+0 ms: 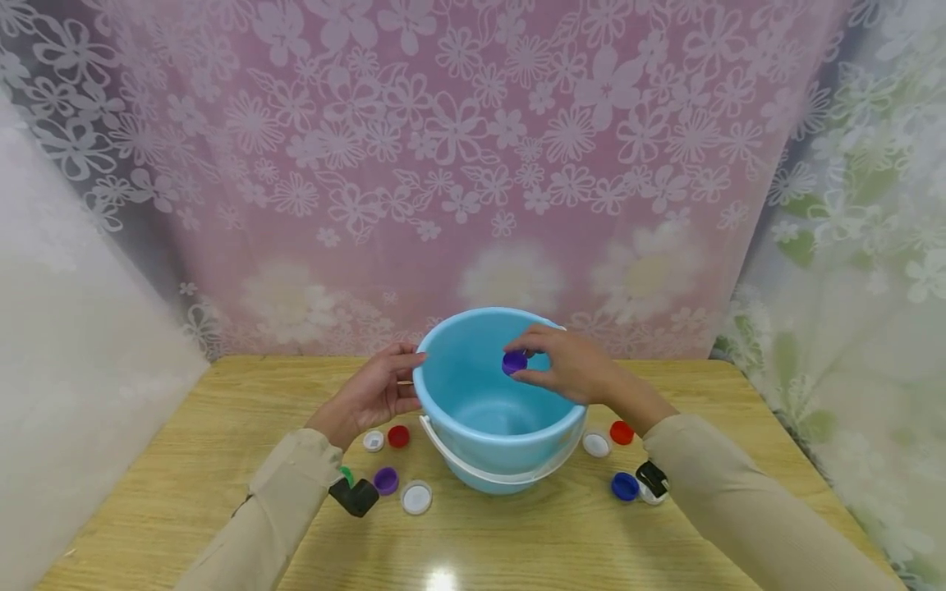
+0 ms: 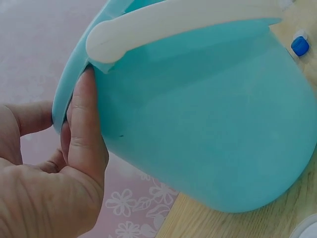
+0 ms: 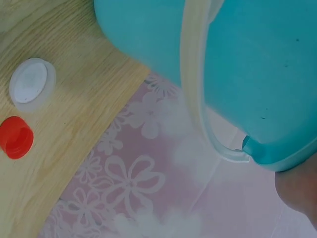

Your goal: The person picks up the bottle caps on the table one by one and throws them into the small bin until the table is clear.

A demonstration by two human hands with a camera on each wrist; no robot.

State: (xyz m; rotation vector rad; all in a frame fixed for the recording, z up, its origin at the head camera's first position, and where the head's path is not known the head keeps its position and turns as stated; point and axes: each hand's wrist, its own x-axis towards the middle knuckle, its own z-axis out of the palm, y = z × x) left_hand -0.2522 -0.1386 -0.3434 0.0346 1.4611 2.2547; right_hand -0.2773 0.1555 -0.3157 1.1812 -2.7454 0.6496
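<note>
A light blue bucket (image 1: 499, 460) stands in the middle of the table, its mouth tipped toward me and its white handle (image 1: 480, 474) hanging down in front. My left hand (image 1: 378, 392) grips the rim at the left side. In the left wrist view, fingers (image 2: 85, 121) of this hand press under the rim from outside. Over the bucket's mouth my right hand (image 1: 572, 364) pinches a purple bottle cap (image 1: 514, 362) between thumb and fingers. The right wrist view shows only a bit of that hand (image 3: 299, 191) behind the rim.
Left of the bucket lie a red cap (image 1: 398, 436), a purple cap (image 1: 386, 481), white caps (image 1: 416, 497) and a partly covered green one (image 1: 347, 475). On the right are a red cap (image 1: 622, 432), a blue cap (image 1: 624, 487) and white ones (image 1: 596, 444). A flowered curtain (image 1: 473, 164) hangs behind.
</note>
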